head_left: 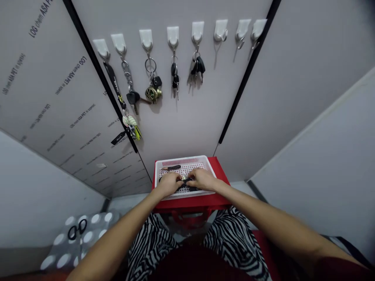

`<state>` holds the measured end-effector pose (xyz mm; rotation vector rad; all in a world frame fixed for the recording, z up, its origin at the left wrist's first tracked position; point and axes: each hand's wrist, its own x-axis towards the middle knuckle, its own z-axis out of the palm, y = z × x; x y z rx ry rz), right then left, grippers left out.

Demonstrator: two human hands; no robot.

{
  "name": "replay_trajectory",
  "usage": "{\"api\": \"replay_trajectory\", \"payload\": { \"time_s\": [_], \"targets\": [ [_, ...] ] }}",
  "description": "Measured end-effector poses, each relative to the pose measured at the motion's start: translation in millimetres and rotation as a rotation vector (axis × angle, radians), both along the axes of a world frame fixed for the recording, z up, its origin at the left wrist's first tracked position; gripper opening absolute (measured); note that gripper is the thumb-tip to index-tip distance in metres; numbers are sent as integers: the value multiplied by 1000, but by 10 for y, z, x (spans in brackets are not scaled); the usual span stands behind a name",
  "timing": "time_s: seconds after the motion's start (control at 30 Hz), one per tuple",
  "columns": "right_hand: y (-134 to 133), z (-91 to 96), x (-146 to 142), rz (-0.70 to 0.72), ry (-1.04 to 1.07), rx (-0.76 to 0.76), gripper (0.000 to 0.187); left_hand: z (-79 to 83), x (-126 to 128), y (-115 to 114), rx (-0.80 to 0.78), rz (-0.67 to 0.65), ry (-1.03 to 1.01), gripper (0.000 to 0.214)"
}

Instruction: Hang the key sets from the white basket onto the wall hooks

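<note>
Both my hands reach into a white perforated basket [160, 165] on a small red stool [220, 171]. My left hand [169, 182] and my right hand [202, 178] are curled together over a dark key bunch [186, 179] with a bit of yellow-green on it, each gripping one end. A dark pen-like item [172, 168] lies at the basket's back left. On the wall above, a row of white hooks [172, 36] carries several key bunches [152, 86]; the three right-hand hooks [239, 29] hang bare.
A black lanyard with a yellow-green tag [131, 129] hangs lowest from the leftmost hook. Black vertical strips [240, 93] frame the wall panel. A grey polka-dot cushion [84, 234] lies at the lower left. My zebra-print legs [234, 242] sit under the stool.
</note>
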<state>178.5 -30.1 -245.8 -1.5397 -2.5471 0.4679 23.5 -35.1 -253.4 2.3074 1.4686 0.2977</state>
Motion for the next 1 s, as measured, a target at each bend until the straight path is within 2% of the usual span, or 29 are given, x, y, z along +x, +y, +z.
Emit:
{"api": "replay_trajectory", "payload": {
  "time_s": [0.07, 0.17, 0.3, 0.5, 0.73, 0.9, 1.0],
  "targets": [
    [2, 9, -18, 9, 17, -33, 19, -5, 41, 20, -18, 5, -60, 19],
    [12, 2, 11, -56, 41, -92, 15, 36, 49, 85, -37, 43, -234, 18],
    [63, 92, 93, -123, 221, -88, 18, 283, -11, 197, -137, 132, -479, 20],
    [110, 474, -33, -93, 736, -89, 23, 711, 10, 287, -279, 116, -740, 19],
    [197, 842, -71, -136, 936, 7, 12, 1109, 128, 352, -199, 73, -825, 11],
    [320, 1355, 76, -186, 1040, 50, 12, 1517, 278, 399, -106, 69, -910, 7],
    [354, 1596, 142, -197, 1070, 55, 12, 1689, 371, 385, -86, 60, -941, 8]
  ]
}}
